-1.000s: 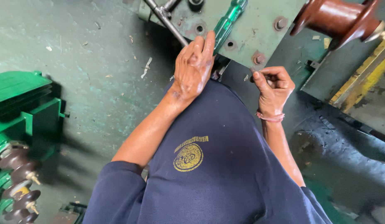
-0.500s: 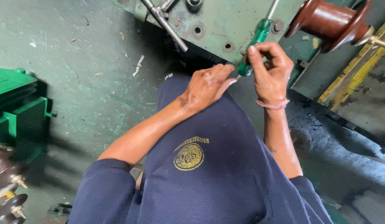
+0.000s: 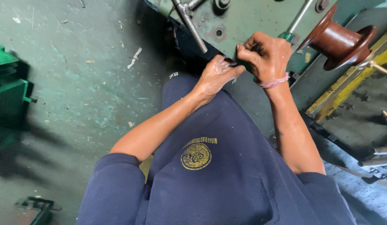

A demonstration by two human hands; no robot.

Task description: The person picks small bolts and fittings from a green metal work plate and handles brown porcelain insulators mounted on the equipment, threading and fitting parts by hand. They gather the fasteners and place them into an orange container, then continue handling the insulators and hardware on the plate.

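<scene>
My right hand (image 3: 266, 54) is closed around the green handle of a screwdriver (image 3: 287, 36), whose metal shaft runs up and away over the green machine plate (image 3: 243, 21). My left hand (image 3: 216, 75) lies just left of it, fingertips touching the right hand near the plate's lower edge. A pink band circles my right wrist. The lower part of the handle is hidden inside my fist.
A brown empty spool (image 3: 337, 39) sits on a shaft at the upper right. A steel rod (image 3: 191, 25) slants across the plate. A yellow rail (image 3: 348, 79) borders the machine on the right. A green machine part (image 3: 8, 83) stands at the left on the stained green floor (image 3: 76, 83).
My right hand took the green screwdriver handle from my left hand and now grips it in a fist. My left hand dropped from the handle and moved beside the right.
</scene>
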